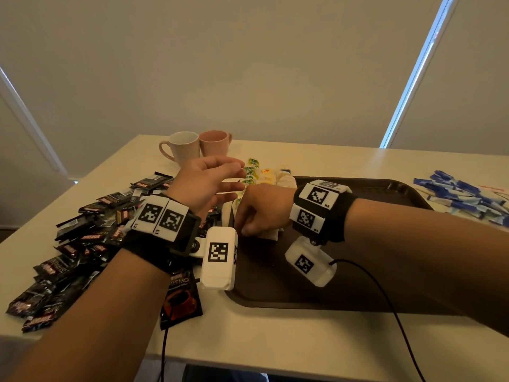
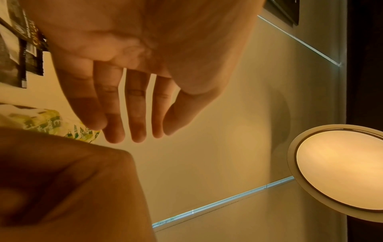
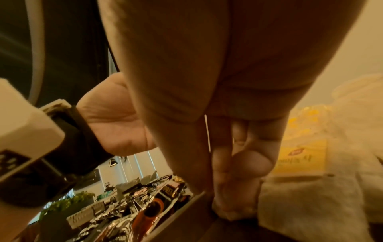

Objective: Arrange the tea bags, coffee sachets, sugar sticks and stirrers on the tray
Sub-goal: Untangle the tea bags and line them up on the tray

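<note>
A dark brown tray (image 1: pixel 316 288) lies in front of me. My right hand (image 1: pixel 248 227) is at the tray's left end, fingers curled down, pinching a white tea bag (image 1: pixel 271 234) against the tray floor. In the right wrist view the thumb and fingers (image 3: pixel 238 163) press together near the tray rim (image 3: pixel 182 211), with pale tea bags (image 3: pixel 311 188) to their right. My left hand (image 1: pixel 234 175) hovers open above the table, holding nothing, its fingers (image 2: pixel 116 114) straight. Black coffee sachets (image 1: pixel 82 244) are heaped on the left. More tea bags (image 1: pixel 261 175) lie behind the tray. Blue sugar sticks (image 1: pixel 462 197) sit at the right.
Two mugs, one white (image 1: pixel 183 148) and one pink (image 1: pixel 214 142), stand at the table's back left. One coffee sachet (image 1: pixel 180 296) lies just off the tray's near left corner. Wrist-camera cables (image 1: pixel 385 299) trail over the tray and the table's front edge.
</note>
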Action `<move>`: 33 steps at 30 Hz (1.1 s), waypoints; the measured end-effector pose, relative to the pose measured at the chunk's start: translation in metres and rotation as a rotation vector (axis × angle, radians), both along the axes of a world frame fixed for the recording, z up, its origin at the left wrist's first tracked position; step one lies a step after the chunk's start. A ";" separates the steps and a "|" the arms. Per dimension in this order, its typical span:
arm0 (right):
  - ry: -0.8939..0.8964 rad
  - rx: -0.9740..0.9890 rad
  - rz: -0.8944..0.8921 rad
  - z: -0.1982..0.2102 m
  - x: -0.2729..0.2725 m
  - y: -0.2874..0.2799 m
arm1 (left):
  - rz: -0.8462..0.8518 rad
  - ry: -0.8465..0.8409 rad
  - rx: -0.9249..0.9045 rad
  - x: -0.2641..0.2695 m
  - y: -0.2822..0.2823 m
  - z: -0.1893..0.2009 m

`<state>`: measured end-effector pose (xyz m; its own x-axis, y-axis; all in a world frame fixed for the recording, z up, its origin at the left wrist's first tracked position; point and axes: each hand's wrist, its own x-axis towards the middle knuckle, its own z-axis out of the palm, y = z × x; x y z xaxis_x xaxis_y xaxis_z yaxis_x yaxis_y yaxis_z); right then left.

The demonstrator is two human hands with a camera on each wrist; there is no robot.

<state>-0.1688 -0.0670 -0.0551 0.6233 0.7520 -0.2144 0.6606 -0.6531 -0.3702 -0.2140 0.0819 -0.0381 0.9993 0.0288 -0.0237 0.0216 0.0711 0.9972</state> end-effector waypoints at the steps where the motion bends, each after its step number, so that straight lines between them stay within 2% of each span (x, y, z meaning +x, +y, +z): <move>1: 0.017 0.028 -0.016 0.001 -0.001 -0.003 | -0.002 0.001 -0.002 0.000 -0.001 0.000; 6: 0.210 0.023 -0.078 0.007 -0.006 -0.032 | -0.007 0.008 -0.003 0.000 -0.004 -0.003; 8: 0.191 0.003 -0.083 0.010 -0.007 -0.042 | -0.017 0.012 0.002 0.000 -0.007 -0.002; 11: 0.283 0.178 -0.217 0.021 0.004 -0.060 | -0.035 0.013 0.022 -0.002 -0.012 -0.002; 12: 0.263 0.246 -0.295 0.025 0.014 -0.069 | -0.038 0.015 0.027 -0.002 -0.014 -0.003; 14: 0.081 0.293 -0.458 0.026 0.039 -0.086 | -0.045 0.024 0.040 -0.003 -0.018 -0.003; 17: -0.186 0.137 -0.604 0.012 0.078 -0.098 | -0.047 0.049 0.052 -0.003 -0.024 -0.004; 19: -0.194 0.040 -0.629 0.000 0.096 -0.095 | -0.052 0.066 0.054 -0.001 -0.027 -0.006; 22: -0.116 0.027 -0.645 -0.010 0.107 -0.083 | -0.054 0.088 0.061 0.000 -0.030 -0.009; 33: -0.120 0.235 -0.632 -0.017 0.104 -0.085 | -0.058 0.111 0.087 0.005 -0.032 -0.015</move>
<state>-0.0643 -0.1524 -0.0720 0.9671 0.2543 0.0078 0.2243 -0.8381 -0.4973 -0.2092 0.0501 -0.0531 0.9907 -0.0221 -0.1345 0.1341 -0.0196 0.9908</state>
